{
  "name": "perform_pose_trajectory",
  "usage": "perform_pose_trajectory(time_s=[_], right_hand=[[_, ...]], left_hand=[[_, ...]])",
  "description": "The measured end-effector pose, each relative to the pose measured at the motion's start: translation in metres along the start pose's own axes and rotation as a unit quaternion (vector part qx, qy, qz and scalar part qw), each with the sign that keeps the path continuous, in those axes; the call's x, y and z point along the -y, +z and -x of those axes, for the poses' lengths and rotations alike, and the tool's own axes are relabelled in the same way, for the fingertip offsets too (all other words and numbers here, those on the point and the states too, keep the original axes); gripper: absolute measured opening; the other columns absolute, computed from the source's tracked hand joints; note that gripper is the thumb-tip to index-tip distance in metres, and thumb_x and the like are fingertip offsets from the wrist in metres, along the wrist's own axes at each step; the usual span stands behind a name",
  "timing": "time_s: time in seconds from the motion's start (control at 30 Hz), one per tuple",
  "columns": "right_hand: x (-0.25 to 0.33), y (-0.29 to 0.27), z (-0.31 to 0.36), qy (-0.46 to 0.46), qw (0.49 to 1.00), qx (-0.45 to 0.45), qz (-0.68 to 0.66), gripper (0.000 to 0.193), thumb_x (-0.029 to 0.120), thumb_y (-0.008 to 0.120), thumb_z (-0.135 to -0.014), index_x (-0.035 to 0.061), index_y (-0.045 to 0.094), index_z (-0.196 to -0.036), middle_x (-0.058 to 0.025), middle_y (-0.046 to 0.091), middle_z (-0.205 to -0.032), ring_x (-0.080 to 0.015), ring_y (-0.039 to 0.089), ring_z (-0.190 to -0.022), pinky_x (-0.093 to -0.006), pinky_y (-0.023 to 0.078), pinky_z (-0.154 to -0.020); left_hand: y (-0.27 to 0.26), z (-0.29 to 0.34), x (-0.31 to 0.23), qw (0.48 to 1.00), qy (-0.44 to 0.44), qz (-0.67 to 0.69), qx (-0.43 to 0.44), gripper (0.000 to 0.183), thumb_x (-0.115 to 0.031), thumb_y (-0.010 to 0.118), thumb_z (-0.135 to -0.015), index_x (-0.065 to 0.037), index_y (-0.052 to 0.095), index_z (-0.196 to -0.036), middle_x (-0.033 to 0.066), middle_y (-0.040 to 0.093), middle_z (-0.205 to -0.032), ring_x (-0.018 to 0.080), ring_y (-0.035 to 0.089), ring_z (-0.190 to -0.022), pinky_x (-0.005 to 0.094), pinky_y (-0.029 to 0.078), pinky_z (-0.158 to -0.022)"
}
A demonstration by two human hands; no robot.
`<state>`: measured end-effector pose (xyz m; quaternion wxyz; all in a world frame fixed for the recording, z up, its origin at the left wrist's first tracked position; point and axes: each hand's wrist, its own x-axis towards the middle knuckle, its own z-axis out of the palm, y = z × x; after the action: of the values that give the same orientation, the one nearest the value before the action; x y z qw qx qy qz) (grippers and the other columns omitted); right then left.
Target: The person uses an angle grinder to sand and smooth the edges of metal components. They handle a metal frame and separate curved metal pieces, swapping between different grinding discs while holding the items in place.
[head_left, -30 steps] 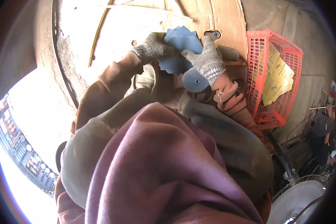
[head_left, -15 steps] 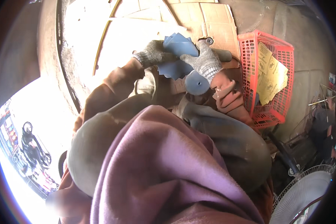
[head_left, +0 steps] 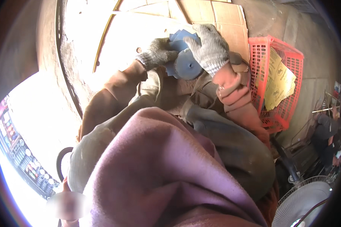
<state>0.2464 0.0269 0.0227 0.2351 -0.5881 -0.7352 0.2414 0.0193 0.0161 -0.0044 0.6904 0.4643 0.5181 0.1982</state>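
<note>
Both my hands wear grey knitted gloves. My left hand [head_left: 158, 53] is closed on the left edge of a loose stack of thin blue sheets [head_left: 182, 36] with pointed, jagged corners. In front of the stack, between my hands, is a round blue disc [head_left: 186, 69] with a small hole in its middle. Over the right side of the sheets reaches my right hand [head_left: 210, 47], its fingers stretched out together and the thumb apart, pointing at the stack. Whether its palm touches the sheets is hidden.
Flattened cardboard [head_left: 231, 22] lies beneath the work. A red plastic basket [head_left: 254, 81] with yellow printed sheets [head_left: 279, 85] stands at the right. A fan [head_left: 301, 206] is at lower right. A thin yellowish strip [head_left: 104, 39] lies at far left.
The round disc has moved up and left, from below my right hand onto the front of the sheets. My right hand has risen and its fingers have straightened.
</note>
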Motion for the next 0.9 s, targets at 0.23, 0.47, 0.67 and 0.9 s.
perform_pose_trajectory(time_s=[0.23,0.47,0.67,0.9], right_hand=[[-0.016,0.0,0.004,0.022,0.973,0.214,0.082,0.072,0.044,0.079,-0.088,0.0085,0.054,-0.146,-0.0207,0.068,-0.136,-0.0413,0.064,-0.125,-0.0489,0.05,-0.106],[-0.001,0.0,0.008,0.08,0.97,0.228,0.03,0.064,0.036,0.082,-0.085,0.0049,0.06,-0.136,-0.0243,0.073,-0.117,-0.0434,0.069,-0.111,-0.0508,0.055,-0.095],[0.003,0.002,0.018,0.089,0.969,0.223,0.051,0.054,0.03,0.077,-0.091,0.0034,0.057,-0.133,-0.0274,0.073,-0.115,-0.046,0.069,-0.11,-0.0517,0.055,-0.096],[0.016,0.013,0.027,0.098,0.978,0.174,0.054,0.052,0.031,0.074,-0.093,0.0022,0.053,-0.131,-0.0284,0.072,-0.112,-0.0489,0.069,-0.103,-0.0559,0.055,-0.09]], left_hand=[[0.001,0.0,0.001,0.993,0.045,-0.107,0.035,0.044,-0.015,0.083,-0.082,-0.001,0.074,-0.122,0.0119,0.078,-0.111,0.0227,0.074,-0.102,0.0368,0.058,-0.095],[0.006,0.003,-0.008,0.987,-0.019,-0.158,0.023,0.034,-0.026,0.079,-0.089,-0.007,0.079,-0.116,0.0113,0.077,-0.113,0.0223,0.073,-0.104,0.0363,0.057,-0.094],[0.014,0.005,0.001,0.987,0.037,-0.158,-0.019,0.038,-0.02,0.085,-0.081,-0.007,0.078,-0.116,0.0109,0.08,-0.104,0.0203,0.074,-0.098,0.0367,0.059,-0.089],[-0.002,-0.013,0.0,0.977,0.074,-0.201,0.008,0.034,-0.01,0.079,-0.083,-0.003,0.077,-0.116,0.011,0.08,-0.105,0.0197,0.074,-0.095,0.035,0.059,-0.087]])
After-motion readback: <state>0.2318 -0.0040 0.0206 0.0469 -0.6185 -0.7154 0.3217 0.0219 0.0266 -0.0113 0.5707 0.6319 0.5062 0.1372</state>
